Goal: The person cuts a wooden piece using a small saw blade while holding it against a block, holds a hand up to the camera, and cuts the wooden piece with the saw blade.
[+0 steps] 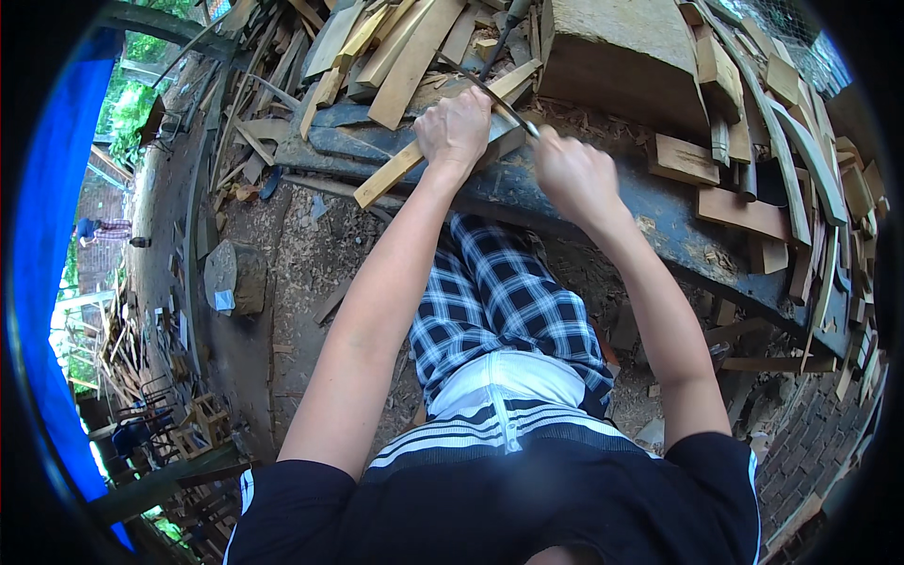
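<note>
Pale wooden strip (388, 176) lay aslant over the near edge of the counter (692, 237). Left hand (457, 127): fingers clamped on the strip. Right hand (574, 174): blurred, fingers closed round one end of a narrow dark tool (478, 85) crossing it. Likeliest trouble: a skid could have carried the tool into the nearby left hand; a slack grip could have let the strip roll.
</note>
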Available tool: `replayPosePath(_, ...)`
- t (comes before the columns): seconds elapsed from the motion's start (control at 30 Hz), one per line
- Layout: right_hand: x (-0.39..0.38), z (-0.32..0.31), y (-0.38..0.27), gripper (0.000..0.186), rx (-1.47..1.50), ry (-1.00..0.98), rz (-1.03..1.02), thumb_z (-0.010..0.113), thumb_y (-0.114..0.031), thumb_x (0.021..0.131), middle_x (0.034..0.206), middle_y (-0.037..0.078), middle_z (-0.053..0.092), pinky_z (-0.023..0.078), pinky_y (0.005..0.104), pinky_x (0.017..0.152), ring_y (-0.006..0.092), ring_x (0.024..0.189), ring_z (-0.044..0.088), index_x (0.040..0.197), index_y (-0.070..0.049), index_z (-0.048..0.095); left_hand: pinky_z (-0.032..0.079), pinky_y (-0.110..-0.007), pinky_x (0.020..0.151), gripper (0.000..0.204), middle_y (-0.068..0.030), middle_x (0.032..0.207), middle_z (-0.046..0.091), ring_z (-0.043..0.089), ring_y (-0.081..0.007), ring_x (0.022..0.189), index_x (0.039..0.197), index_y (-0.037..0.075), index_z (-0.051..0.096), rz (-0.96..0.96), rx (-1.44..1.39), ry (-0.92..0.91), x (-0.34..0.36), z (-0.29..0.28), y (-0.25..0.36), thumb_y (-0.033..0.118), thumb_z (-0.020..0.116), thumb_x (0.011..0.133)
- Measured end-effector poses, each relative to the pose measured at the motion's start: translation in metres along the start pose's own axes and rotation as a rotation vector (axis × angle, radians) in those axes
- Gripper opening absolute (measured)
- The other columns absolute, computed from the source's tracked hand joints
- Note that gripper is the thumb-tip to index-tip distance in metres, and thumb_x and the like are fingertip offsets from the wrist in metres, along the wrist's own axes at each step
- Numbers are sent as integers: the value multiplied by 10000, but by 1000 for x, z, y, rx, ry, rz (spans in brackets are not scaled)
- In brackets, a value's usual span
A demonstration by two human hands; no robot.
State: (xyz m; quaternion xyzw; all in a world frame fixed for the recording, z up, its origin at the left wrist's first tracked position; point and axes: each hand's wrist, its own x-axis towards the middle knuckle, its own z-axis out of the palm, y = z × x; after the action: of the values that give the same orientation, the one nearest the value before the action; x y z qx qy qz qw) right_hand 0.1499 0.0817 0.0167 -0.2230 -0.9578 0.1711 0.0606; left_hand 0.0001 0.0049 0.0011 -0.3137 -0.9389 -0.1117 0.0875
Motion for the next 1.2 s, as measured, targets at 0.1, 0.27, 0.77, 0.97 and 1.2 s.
replayPosePath(0.1,32,16,2,170,-24,98,-76,453,-117,874,741,231,673,547,474,606,370,687,688,867,13,561,536,-495,713,511,-226,777,684,682,-409,748,735,47,712,-2,-4,-2,3,5,2,336,355,958)
replayPosePath(0.27,-17,-6,3,183,-29,-29,-9,442,-131,881,751,228,674,546,473,605,373,703,686,863,3,566,531,-512,717,506,-226,788,681,673,-420,759,786,54,703,-4,-10,-29,0,2,-7,361,340,961)
replayPosePath(0.77,-22,-9,4,199,10,-57,21,431,-146,895,749,229,672,546,474,621,378,708,685,883,5,561,537,-486,711,494,-219,766,684,686,-397,745,729,51,713,-11,-3,-2,-2,-1,-3,328,371,954)
replayPosePath(0.97,11,5,3,189,14,-29,10,423,-145,900,751,242,656,525,505,627,406,735,664,899,14,525,541,-475,700,491,-219,761,684,684,-398,734,733,60,718,4,-3,13,1,3,0,331,372,952)
replayPosePath(1.2,-4,-2,-2,197,16,-81,39,430,-136,886,785,238,677,552,468,633,377,742,689,894,9,563,543,-473,699,493,-213,758,686,687,-394,733,741,58,719,-4,14,8,1,4,-6,333,368,952)
